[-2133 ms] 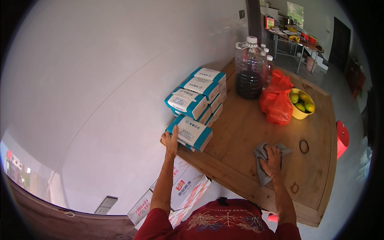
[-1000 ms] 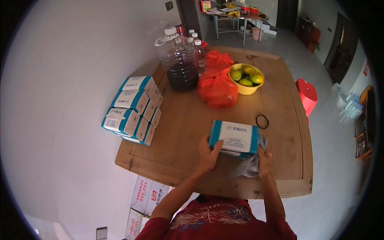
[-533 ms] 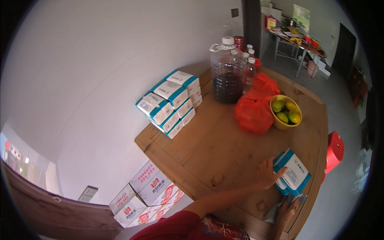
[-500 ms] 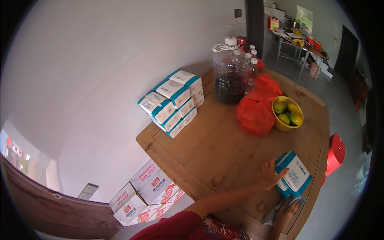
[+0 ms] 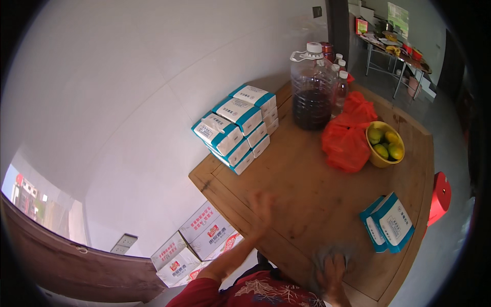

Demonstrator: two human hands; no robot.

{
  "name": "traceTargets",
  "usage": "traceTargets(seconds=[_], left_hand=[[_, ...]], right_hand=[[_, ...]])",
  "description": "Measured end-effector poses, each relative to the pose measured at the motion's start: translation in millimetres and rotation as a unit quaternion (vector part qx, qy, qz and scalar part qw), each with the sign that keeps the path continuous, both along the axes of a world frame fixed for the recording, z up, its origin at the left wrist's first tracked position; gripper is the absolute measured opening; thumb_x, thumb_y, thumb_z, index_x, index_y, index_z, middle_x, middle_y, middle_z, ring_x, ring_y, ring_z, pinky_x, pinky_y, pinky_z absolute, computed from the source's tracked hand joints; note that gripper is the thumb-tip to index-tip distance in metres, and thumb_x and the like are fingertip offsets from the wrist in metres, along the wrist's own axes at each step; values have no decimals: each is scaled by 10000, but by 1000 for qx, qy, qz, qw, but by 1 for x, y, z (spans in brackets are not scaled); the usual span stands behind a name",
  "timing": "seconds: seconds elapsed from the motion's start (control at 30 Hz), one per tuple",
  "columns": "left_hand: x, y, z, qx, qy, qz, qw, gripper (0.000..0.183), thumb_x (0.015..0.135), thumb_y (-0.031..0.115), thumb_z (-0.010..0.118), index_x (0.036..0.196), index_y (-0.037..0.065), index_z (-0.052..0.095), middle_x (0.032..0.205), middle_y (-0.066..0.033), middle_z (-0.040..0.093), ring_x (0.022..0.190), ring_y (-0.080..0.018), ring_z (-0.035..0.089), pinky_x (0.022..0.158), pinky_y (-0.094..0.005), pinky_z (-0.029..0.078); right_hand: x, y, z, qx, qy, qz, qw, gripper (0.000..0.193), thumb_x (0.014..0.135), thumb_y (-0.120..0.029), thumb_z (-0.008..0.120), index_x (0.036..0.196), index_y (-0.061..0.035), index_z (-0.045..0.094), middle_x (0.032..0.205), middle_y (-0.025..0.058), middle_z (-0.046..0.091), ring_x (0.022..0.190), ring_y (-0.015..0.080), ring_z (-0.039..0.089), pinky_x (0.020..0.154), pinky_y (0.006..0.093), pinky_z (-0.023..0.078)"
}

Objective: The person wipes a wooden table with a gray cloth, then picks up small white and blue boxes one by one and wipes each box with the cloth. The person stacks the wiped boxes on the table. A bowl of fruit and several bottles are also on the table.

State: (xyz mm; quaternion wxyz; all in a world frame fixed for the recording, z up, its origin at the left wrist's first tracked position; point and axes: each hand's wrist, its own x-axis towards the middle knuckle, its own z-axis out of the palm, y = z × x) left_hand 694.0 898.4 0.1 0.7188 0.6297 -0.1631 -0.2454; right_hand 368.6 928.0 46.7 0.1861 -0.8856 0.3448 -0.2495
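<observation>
My left hand (image 5: pixel 263 210) is over the near left part of the wooden table (image 5: pixel 286 179), smeared by motion, its fingers loosely apart with nothing visible in them. Near the front edge, my right hand (image 5: pixel 333 270) presses down on a crumpled grey cloth (image 5: pixel 326 251), its fingers curled onto it. The cloth is blurred too. To the right of that hand, two soft packs of tissues (image 5: pixel 393 223), white and teal, lie overlapping, touched by neither hand. A larger stack of tissue packs (image 5: pixel 235 128) stands by the wall at the table's far left.
Toward the back stand a large plastic jug (image 5: pixel 312 97) of dark liquid and several small bottles (image 5: pixel 341 89). In front are a red plastic bag (image 5: pixel 347 140) and a yellow bowl (image 5: pixel 383 159) of green-yellow fruit. Cartons (image 5: pixel 204 230) sit below the left edge; a red stool (image 5: pixel 440 197) is on the right.
My left hand has left the two tissue packs and swung left across the table. My right hand has moved left with the grey cloth, away from the packs. The whole view has shifted slightly.
</observation>
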Motion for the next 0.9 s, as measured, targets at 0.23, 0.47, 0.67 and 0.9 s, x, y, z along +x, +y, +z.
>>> traceTargets(seconds=[0.23, 0.47, 0.67, 0.9], left_hand=[[199, 0, 51, -80, 119, 154, 978, 618, 900, 414, 465, 1366, 45, 299, 1328, -121, 426, 1209, -258, 425, 993, -431, 328], [260, -19, 27, -127, 81, 8, 989, 511, 909, 350, 373, 1315, 41, 392, 1210, -84, 518, 1105, -207, 492, 941, -325, 364], [271, -29, 26, -131, 142, -19, 981, 431, 922, 428, 344, 1160, 106, 504, 1094, -31, 585, 993, -165, 548, 864, -313, 445], [233, -33, 93, -166, 153, -41, 973, 588, 916, 535, 354, 1306, 101, 428, 1247, -78, 527, 1149, -223, 501, 958, -369, 423]], right_hand=[[197, -101, 10, 88, -115, 32, 989, 519, 705, -94, 618, 1193, 12, 480, 1194, 252, 440, 1099, 441, 466, 906, 451, 417], [327, -196, 19, 313, -203, 41, 927, 575, 742, -95, 551, 1292, 2, 416, 1271, 188, 478, 1186, 300, 456, 963, 355, 375], [374, -240, 0, 369, -270, 55, 887, 584, 735, -62, 546, 1306, -46, 424, 1215, 146, 511, 1110, 245, 492, 931, 312, 394], [378, -242, 15, 396, -192, 76, 895, 607, 725, -104, 584, 1308, -53, 424, 1210, 144, 510, 1082, 214, 498, 914, 284, 404]])
